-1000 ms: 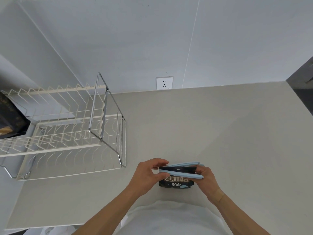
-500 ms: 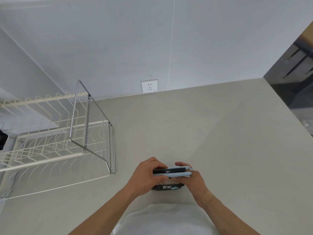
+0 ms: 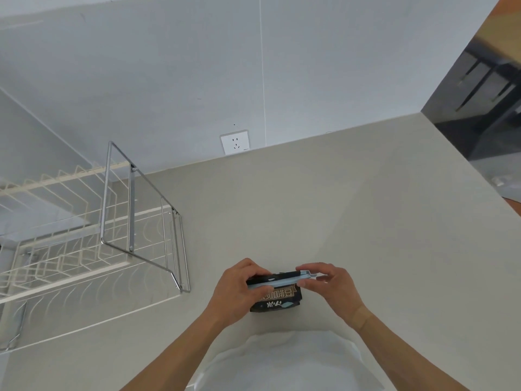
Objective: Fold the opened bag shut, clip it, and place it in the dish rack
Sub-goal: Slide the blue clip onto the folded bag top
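A small black bag (image 3: 277, 300) with pale lettering stands on the beige counter close to my body. A long light-blue clip (image 3: 282, 281) lies across its folded top. My left hand (image 3: 239, 289) grips the left end of the clip and bag top. My right hand (image 3: 335, 286) pinches the clip's right end between thumb and fingers. The wire dish rack (image 3: 84, 244) with a chrome frame stands to the left on the counter, well apart from the bag.
A white wall socket (image 3: 234, 142) sits on the wall behind the counter (image 3: 352, 221). The counter's right edge drops off to a dark floor area (image 3: 485, 108). My white shirt fills the bottom of the view.
The clip's two arms, apart a second ago, now lie together over the bag top. My right hand has slid to the clip's right tip. The camera view shifted right.
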Demonstrator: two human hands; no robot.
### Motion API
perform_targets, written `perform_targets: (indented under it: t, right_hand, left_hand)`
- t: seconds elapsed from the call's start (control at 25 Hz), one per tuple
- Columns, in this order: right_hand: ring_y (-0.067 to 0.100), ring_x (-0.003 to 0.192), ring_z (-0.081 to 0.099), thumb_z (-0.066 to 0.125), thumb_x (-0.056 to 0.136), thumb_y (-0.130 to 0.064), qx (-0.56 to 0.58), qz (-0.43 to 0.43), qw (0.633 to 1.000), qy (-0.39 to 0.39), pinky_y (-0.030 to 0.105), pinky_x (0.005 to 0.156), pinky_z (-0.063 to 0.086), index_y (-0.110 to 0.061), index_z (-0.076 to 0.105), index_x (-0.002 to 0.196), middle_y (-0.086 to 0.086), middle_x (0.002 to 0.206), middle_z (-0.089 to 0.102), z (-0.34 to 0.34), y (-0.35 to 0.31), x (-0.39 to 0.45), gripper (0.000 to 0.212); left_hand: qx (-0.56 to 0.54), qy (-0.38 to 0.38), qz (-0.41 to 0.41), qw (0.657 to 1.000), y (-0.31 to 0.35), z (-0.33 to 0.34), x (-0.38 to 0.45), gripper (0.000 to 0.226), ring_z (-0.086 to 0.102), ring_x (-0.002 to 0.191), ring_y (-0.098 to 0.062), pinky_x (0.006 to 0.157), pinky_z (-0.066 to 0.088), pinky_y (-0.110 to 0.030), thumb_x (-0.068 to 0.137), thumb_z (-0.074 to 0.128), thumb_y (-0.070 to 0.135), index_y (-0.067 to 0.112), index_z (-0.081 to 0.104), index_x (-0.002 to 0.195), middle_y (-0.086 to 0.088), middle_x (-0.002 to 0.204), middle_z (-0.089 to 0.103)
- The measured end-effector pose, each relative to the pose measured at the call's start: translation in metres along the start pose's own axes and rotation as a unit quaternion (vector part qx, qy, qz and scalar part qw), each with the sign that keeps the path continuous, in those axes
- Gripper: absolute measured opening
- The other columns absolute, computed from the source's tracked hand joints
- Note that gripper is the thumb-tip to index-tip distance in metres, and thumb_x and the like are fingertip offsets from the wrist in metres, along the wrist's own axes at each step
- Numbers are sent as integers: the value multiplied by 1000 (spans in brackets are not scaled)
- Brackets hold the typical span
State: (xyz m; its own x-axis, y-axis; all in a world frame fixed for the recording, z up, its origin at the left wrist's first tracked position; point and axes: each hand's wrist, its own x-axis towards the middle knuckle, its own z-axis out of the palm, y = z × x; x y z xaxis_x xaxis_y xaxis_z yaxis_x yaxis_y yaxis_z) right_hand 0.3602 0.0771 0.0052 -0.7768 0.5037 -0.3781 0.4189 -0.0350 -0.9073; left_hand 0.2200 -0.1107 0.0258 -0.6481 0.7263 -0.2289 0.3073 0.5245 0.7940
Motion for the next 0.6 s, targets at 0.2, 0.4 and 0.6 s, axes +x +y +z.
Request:
perform_targets:
  t: [0.2, 0.4, 0.6]
  right_hand:
    - [16, 88, 64, 86, 66, -21, -31, -9, 999, 25, 26, 78, 50, -47, 76, 74, -7, 92, 73, -2, 1, 1, 29]
    - [1, 83, 58, 84, 68, -29, -88, -26, 995, 28, 10, 69, 43, -47, 73, 82, -12, 92, 67, 0, 1, 3, 25]
    - [-8, 85, 56, 83, 69, -31, -103, -36, 993, 46, 3, 71, 41, -45, 75, 88, -10, 92, 66, -1, 3, 3, 24]
  left_hand:
    - [149, -22, 55, 987, 8, -2, 5, 24, 57, 86, -1, 72, 50, -22, 77, 70, 38, 31, 62, 99, 19, 97, 57]
    - [253, -45, 119, 959, 26, 9, 18, 27, 57, 92, -7, 72, 52, -27, 86, 60, 48, 33, 55, 108, 14, 105, 60]
    - [260, -42, 157, 952, 36, 25, 28, 25, 60, 85, -12, 67, 52, -28, 89, 57, 45, 28, 60, 107, 11, 104, 61]
